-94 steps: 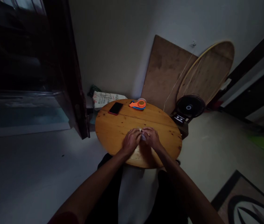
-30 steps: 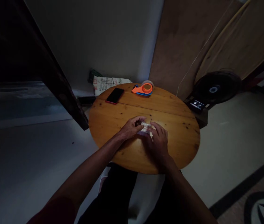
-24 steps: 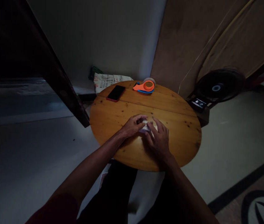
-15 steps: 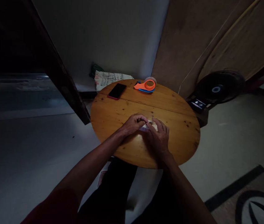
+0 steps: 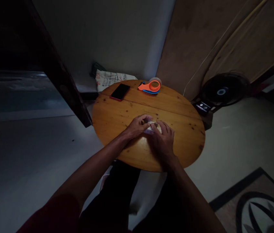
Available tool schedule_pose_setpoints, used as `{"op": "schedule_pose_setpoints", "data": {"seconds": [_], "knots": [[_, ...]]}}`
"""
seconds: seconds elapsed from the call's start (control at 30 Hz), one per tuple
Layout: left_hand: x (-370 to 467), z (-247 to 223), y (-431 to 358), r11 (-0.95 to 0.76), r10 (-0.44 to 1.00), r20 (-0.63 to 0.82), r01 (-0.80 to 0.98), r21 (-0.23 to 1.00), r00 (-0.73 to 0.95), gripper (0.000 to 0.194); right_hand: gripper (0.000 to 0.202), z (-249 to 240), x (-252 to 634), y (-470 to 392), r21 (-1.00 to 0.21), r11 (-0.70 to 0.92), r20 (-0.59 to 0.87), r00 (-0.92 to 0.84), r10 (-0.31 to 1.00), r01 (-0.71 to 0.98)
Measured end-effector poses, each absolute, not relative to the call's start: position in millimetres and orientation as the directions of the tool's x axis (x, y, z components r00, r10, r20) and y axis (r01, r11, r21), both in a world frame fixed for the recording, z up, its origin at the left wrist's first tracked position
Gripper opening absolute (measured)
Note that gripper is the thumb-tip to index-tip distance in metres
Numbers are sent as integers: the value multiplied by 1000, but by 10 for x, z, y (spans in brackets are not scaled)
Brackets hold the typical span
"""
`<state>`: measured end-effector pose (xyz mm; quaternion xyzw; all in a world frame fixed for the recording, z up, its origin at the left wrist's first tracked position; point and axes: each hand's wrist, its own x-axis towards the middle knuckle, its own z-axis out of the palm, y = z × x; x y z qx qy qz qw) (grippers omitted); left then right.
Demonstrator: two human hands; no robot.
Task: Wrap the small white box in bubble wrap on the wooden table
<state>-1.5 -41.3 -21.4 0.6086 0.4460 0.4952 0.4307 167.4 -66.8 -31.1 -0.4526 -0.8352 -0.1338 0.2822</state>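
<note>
At the far left stands a dark wooden frame (image 5: 64, 84), its lower end just beside the round tabletop (image 5: 117, 119). Behind the tabletop's far left edge a printed sack (image 5: 110, 79) lies against the wall. On the tabletop's far side lies a phone (image 5: 120, 92), screen dark, and to its right an orange tape dispenser (image 5: 151, 86), the two a little apart.

The left hand (image 5: 137, 125) rests on the tabletop near its middle, fingers curled, the thumb and fingertips pinching the left end of a small white packet (image 5: 150, 128). The packet lies flat on the wood between the two hands; what it is cannot be told in the dim light. The right hand (image 5: 162, 142) lies palm down just beside the left, its fingers spread only slightly and pressing on the packet's right part, covering some of it. Whether it grips the packet or only holds it down cannot be told.

Right of the tabletop a black fan (image 5: 221, 92) sits on the floor before leaning boards (image 5: 200, 42). A patterned rug (image 5: 253, 207) fills the lower right corner.
</note>
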Motion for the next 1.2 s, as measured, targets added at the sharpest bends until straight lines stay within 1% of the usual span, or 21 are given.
{"op": "schedule_pose_setpoints", "data": {"seconds": [0.07,0.13,0.2,0.27,0.33,0.37,0.43,0.5,0.73,0.83,1.03,1.13,1.2], "knots": [[-16,-224,-410,-225,970,212,116,967,115,32,27,-320,1674,-668,-55,554,601,-416,683,831],[-20,-241,-408,-206,974,195,89,974,115,34,26,-330,1687,-672,-109,561,615,-388,687,821],[-22,-260,-407,-191,976,185,46,980,113,36,33,-336,1707,-675,-177,565,632,-348,693,806],[-22,-275,-405,-181,977,181,-11,983,109,37,45,-337,1724,-676,-220,562,635,-320,703,797],[-20,-281,-401,-162,981,167,-55,985,100,37,50,-335,1731,-672,-203,561,619,-339,708,802],[-18,-279,-400,-148,984,154,-67,987,95,36,49,-335,1730,-668,-173,565,603,-367,708,807],[-14,-263,-398,-126,987,133,-76,989,86,35,41,-338,1721,-656,-99,568,574,-419,704,817],[-10,-240,-400,-120,989,126,-71,990,83,34,33,-345,1709,-643,-45,562,574,-439,691,826],[3,-193,-414,-106,988,113,-72,992,103,31,22,-368,1684,-639,1,567,682,-415,603,824],[2,-192,-414,-122,988,127,-60,991,91,31,19,-369,1693,-646,-17,578,692,-408,596,816],[0,-208,-396,-137,986,143,-72,988,81,35,19,-373,1702,-638,-50,579,667,-405,626,814],[2,-214,-396,-134,987,140,-79,988,76,34,15,-361,1706,-649,-115,594,669,-380,639,796],[3,-214,-402,-131,988,139,-98,987,75,34,11,-345,1719,-660,-191,598,697,-321,641,778]]}}
